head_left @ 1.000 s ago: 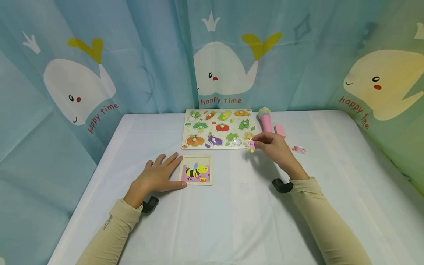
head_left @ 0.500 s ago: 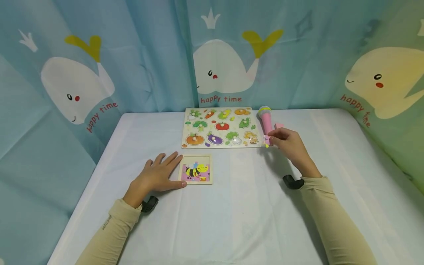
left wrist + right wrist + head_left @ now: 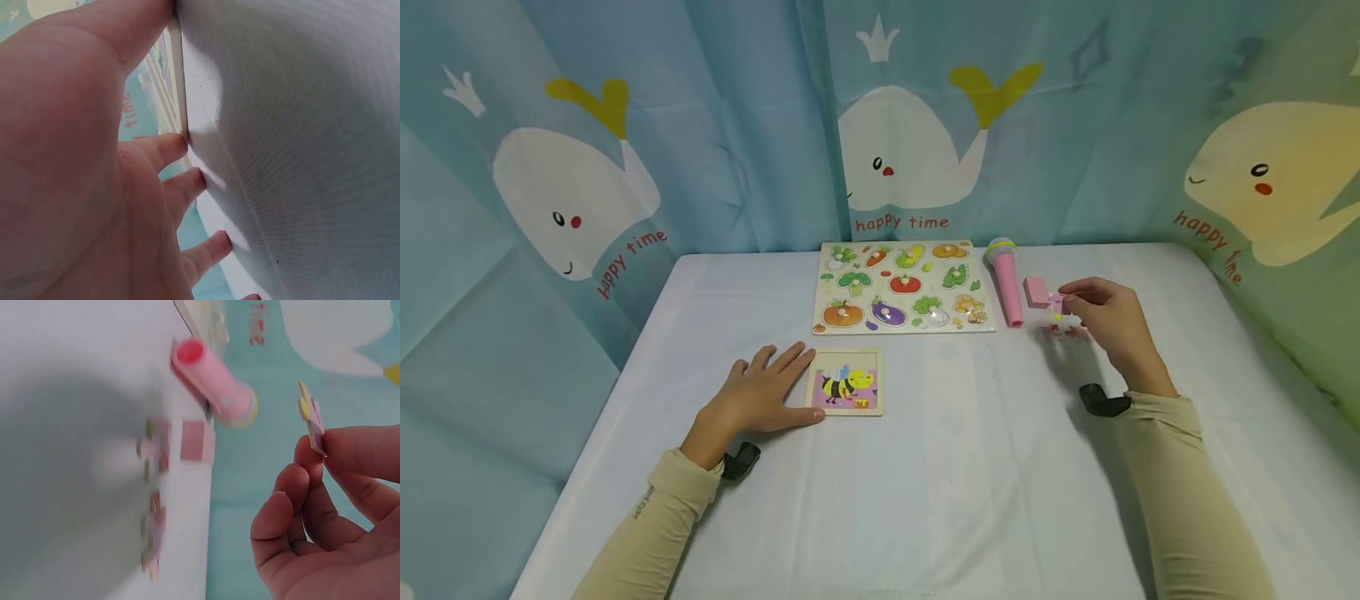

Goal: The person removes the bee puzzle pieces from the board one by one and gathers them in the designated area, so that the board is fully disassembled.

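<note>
My left hand (image 3: 752, 396) lies spread on the table, thumb and index finger touching the left corners of a small wooden puzzle frame (image 3: 881, 379). Inside that frame sits a partly filled bee jigsaw (image 3: 848, 385), with a bare strip along its top. Raised above the table on the right, my right hand (image 3: 1108, 321) pinches a pink and yellow jigsaw piece (image 3: 314, 419) between thumb and index finger. Below it on the cloth lie two more jigsaw pieces (image 3: 156, 450), partly covered by the held piece and hand in the head view.
At the back lies a vegetable knob puzzle board (image 3: 904, 287). Beside it are a pink toy microphone (image 3: 1007, 283) and a pink block (image 3: 1036, 292). A whale-print curtain (image 3: 760, 125) hangs behind the white-covered table (image 3: 940, 500).
My right hand has moved right with the jigsaw piece, from over the vegetable board past the microphone to beside the pink block. The left hand has stayed at the frame.
</note>
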### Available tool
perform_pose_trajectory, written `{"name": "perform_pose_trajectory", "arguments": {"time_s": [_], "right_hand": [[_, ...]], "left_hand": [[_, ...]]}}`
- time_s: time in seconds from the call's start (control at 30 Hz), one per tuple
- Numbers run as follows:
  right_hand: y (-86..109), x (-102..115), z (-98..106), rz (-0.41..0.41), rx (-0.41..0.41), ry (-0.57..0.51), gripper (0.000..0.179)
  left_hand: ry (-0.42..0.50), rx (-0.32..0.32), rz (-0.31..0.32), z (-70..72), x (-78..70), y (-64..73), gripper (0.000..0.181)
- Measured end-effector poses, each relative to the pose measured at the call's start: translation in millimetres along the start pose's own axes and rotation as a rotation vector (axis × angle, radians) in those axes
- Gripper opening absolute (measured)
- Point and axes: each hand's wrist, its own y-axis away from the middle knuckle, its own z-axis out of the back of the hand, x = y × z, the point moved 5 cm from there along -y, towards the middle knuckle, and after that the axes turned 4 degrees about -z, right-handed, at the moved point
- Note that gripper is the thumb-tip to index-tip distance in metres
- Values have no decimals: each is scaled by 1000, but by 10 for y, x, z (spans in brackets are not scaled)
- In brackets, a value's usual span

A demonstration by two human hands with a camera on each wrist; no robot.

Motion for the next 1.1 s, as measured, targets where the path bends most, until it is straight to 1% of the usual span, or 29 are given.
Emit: {"name": "perform_pose_trajectory", "arguments": {"time_s": [0.13,0.33,0.67,0.87,0.97,1.1], "right_hand": [[-11,-94,162,-26,-40,-9,39],[-44,-260,349,-50,-77,-61,37],[-71,-547,529,-160,-63,-32,38],[-67,-732,608,-233,-36,-1,45],[-78,-823,621,-274,-30,17,47],[-103,-904,596,-295,-12,42,44]], "left_hand": [[0,2,0,4,-13,-12,102],[4,4,2,16,-23,-10,101],[6,8,10,10,-21,2,101],[9,5,9,17,-23,2,101],[8,4,11,19,-22,1,101],[6,7,14,10,-17,-2,101]]}}
